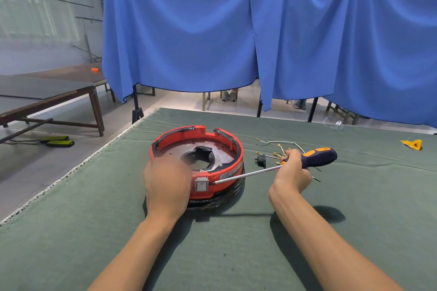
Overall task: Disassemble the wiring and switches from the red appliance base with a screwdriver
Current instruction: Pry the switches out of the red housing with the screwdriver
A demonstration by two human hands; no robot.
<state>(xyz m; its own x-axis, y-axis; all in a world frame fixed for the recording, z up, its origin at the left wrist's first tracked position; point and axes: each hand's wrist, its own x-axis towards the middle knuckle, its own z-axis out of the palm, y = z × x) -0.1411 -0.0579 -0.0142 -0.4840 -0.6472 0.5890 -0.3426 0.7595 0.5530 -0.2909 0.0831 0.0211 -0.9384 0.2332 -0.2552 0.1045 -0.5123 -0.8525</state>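
Left hand (167, 181) rests on the near-left rim of the red base (197, 160) at frame centre, fingers curled over the wall. Right hand (292, 172) grips the screwdriver (279, 165) by its handle; the tip meets the base wall just beside the white switch (201, 184). Loose wires (280, 151) lie on the green mat (236, 243) right of the base.

1. The left hand (168, 181) was motion-blurred and covered the near-left wall of the red base (197, 160).
2. The label (230, 173) on the base was too small to read.
3. The screwdriver (279, 166) tip, perhaps touching the white switch (201, 185), could not be resolved.
4. The blue curtain (260, 30) hid the room behind.
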